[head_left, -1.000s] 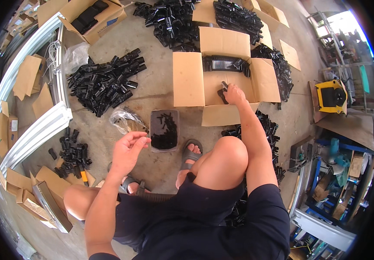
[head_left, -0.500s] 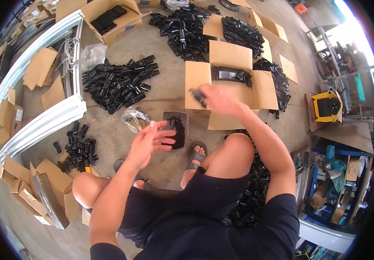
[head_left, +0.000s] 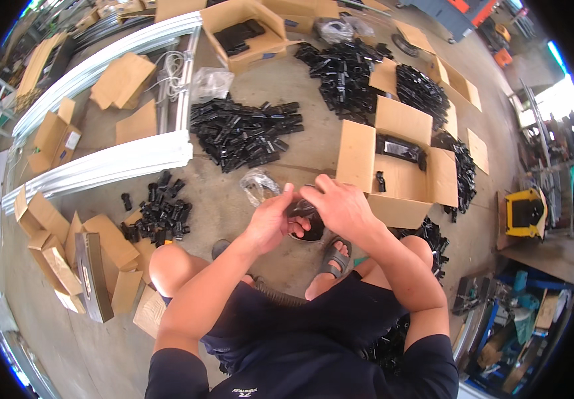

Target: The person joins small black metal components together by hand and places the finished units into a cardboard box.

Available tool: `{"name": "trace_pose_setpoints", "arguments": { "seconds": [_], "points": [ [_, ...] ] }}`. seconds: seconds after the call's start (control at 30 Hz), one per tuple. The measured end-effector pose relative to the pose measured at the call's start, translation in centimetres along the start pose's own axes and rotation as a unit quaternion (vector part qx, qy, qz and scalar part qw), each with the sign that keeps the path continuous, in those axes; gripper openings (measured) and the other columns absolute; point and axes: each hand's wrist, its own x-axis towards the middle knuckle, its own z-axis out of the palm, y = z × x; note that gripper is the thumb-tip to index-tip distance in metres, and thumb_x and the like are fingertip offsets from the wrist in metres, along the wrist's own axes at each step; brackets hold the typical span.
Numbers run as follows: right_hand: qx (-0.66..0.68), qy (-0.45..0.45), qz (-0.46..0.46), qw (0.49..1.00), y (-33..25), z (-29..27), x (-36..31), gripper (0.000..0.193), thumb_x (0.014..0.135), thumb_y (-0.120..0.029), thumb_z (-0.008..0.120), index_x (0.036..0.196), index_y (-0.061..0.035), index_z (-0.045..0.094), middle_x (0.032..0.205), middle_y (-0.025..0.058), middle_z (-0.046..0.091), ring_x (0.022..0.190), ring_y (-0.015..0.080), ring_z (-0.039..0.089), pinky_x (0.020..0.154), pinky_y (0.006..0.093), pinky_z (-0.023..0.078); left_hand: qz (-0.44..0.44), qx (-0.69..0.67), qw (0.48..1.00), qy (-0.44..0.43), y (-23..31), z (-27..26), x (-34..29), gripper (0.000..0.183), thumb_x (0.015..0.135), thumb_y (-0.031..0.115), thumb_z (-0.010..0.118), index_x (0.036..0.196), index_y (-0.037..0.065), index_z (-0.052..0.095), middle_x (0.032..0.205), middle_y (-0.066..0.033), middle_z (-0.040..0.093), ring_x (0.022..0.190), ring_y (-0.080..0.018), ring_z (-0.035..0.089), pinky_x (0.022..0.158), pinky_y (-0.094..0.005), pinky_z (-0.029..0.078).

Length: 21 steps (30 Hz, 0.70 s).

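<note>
My left hand [head_left: 275,221] and my right hand [head_left: 341,207] meet in front of me, above a small bin [head_left: 308,241] on the floor. Between them is a short black plastic part [head_left: 302,209], largely covered by the fingers. The left fingers curl under it with the thumb up along its side. From above, the right fingers close on it. The hands hide most of the bin, and only its dark contents and near rim show. To the right stands an open cardboard box [head_left: 403,209] with a row of black parts [head_left: 400,147] and one loose piece [head_left: 381,181] inside.
Heaps of black parts lie at the left [head_left: 243,133], far middle [head_left: 347,76] and near left [head_left: 160,213]. A clear plastic bag [head_left: 259,187] rests beside the bin. White metal profiles [head_left: 110,163] stretch along the left. Farther right is a yellow-framed item [head_left: 525,213].
My right hand has come from over the box to my left hand, bringing the black part. The left hand, open before, now curls round it. The whole view has shifted.
</note>
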Motion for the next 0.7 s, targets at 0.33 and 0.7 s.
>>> {"name": "trace_pose_setpoints", "arguments": {
  "seconds": [0.33,0.7],
  "points": [
    [0.225,0.151,0.026,0.962,-0.5,2.6,3.0,0.039,0.088,0.002,0.061,0.126,-0.0052,0.062,0.122,0.0185,0.058,0.108,0.0392,0.062,0.090,0.0430,0.054,0.132,-0.103,0.986,0.017,-1.2,-2.6,0.8,0.030,0.109,0.015,0.051,0.135,0.000,0.054,0.109,-0.0110,0.070,0.086,-0.0200,0.071,0.072,-0.0319,0.060],
    [0.337,0.141,0.116,0.924,-1.7,3.7,2.6,0.032,0.090,-0.010,0.074,0.119,-0.0001,0.064,0.096,0.0145,0.065,0.070,0.0237,0.066,0.066,0.0354,0.053,0.227,-0.127,0.962,0.080,-1.5,-2.6,2.4,0.032,0.110,0.022,0.050,0.140,0.013,0.054,0.127,-0.0044,0.066,0.110,-0.0173,0.066,0.090,-0.0383,0.056]
  ]
}}
